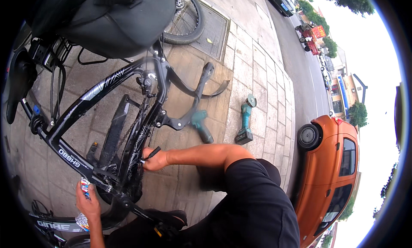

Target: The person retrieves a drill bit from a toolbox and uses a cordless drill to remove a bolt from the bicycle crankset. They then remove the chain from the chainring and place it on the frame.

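A black bicycle frame with white lettering lies across the left half of the head view. My left hand is closed round a brightly patterned white, red and blue thing beside the lower end of the frame; whether it is a can or a wrapped rag I cannot tell. Close against the frame's black tube, my right hand is closed on a thin tool with a black handle. Its working end is hidden by the fingers and the tube. A dirty chain runs alongside.
Paving carries a teal cordless angle grinder and a teal cordless drill. Near them lie curved black mudguard-like parts. A bicycle wheel and a large black bag are at the top. An orange car stands right.
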Demonstrator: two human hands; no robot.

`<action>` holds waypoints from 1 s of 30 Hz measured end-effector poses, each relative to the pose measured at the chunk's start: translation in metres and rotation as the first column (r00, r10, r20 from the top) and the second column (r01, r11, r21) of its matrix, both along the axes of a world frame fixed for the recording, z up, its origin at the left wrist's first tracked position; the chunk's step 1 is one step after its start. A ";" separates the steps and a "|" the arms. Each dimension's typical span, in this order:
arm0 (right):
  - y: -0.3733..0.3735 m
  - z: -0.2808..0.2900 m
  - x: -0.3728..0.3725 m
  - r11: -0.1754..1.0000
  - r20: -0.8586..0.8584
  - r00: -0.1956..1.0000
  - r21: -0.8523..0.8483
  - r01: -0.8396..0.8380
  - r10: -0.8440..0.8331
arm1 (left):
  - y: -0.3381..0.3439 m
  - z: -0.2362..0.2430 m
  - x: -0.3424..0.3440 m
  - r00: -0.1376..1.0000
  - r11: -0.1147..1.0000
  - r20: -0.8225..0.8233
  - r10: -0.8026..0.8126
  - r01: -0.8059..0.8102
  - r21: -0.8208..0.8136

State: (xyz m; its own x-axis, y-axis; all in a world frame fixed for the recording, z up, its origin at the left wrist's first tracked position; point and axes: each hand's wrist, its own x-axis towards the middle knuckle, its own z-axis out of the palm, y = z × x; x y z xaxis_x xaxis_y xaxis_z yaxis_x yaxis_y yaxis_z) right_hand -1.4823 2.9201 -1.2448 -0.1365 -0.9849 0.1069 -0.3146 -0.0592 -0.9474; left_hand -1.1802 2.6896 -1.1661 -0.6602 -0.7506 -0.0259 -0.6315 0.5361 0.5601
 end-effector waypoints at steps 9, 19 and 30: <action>0.002 0.046 -0.017 0.938 -0.048 0.997 0.345 -0.041 0.062 | 0.003 0.011 -0.004 0.999 0.999 -0.016 0.036 -0.035 0.021; 0.064 0.056 -0.078 0.764 -0.302 0.856 0.627 -0.153 0.420 | 0.002 0.008 0.000 0.996 0.996 0.028 0.087 -0.086 -0.017; 0.124 0.020 -0.127 0.526 -0.344 0.608 0.838 -0.144 0.715 | 0.000 0.010 -0.002 0.997 0.997 0.060 0.043 -0.039 -0.059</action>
